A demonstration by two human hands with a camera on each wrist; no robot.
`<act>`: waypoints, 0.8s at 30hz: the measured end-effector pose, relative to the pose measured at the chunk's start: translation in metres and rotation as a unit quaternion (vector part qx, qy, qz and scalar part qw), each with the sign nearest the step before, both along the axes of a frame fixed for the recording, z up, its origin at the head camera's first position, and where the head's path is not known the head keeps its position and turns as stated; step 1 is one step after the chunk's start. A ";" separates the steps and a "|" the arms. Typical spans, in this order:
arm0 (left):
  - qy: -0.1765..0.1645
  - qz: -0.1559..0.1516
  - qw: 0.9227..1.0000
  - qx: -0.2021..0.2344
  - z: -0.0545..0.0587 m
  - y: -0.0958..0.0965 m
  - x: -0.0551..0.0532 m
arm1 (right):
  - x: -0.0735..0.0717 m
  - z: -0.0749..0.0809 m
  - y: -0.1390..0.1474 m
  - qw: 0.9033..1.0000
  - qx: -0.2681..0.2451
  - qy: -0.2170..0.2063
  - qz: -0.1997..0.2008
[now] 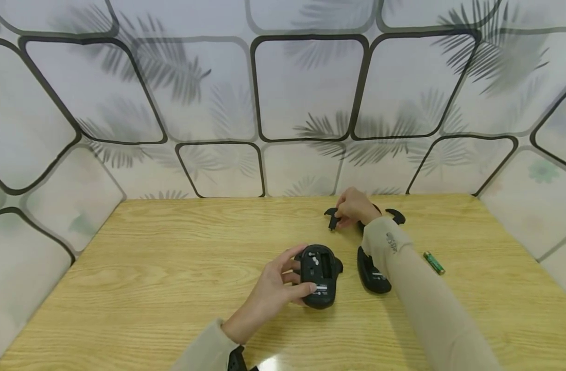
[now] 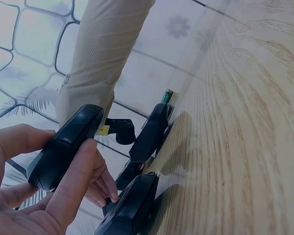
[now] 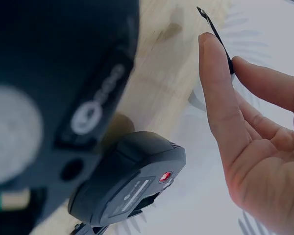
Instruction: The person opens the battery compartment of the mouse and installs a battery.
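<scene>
My left hand (image 1: 275, 281) grips a black computer mouse (image 1: 316, 299) with its underside up, thumb on the label end. The mouse's long battery compartment lies open. At the back of the table my right hand (image 1: 354, 206) pinches a thin black battery cover (image 3: 217, 33) between thumb and finger. Below the right forearm, a second black mouse (image 1: 372, 275) sits on the table, partly behind the sleeve. A third mouse (image 3: 132, 171), bottom showing with a red light, stands near the right hand and is mostly hidden in the head view.
A green battery (image 1: 433, 263) lies on the wooden table (image 1: 171, 257), right of the right forearm. A curved black piece (image 1: 396, 216) rests near the back edge, beside the right wrist. Patterned walls (image 1: 306, 93) enclose the table at the back and sides.
</scene>
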State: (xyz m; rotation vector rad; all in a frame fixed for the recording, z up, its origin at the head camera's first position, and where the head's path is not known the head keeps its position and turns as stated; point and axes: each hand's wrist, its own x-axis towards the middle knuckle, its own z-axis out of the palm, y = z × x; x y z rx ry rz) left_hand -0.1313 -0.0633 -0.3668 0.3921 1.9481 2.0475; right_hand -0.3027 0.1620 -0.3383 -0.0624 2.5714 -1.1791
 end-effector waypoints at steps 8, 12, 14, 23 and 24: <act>-0.002 -0.001 1.000 0.000 0.000 0.000 -0.001 | 0.002 0.005 0.001 0.999 0.019 -0.005 0.030; -0.003 0.000 1.000 0.001 0.000 0.000 -0.001 | 0.001 0.008 0.007 0.999 0.000 -0.020 0.028; -0.003 0.000 1.000 0.000 0.001 0.000 -0.001 | 0.002 0.010 0.010 0.999 -0.012 -0.023 0.023; 0.000 0.001 1.000 -0.002 0.001 0.000 -0.001 | 0.015 0.026 0.030 0.997 -0.068 -0.014 0.035; 0.000 0.000 1.000 -0.001 0.001 0.000 -0.001 | 0.016 0.027 0.033 0.997 -0.070 -0.014 0.038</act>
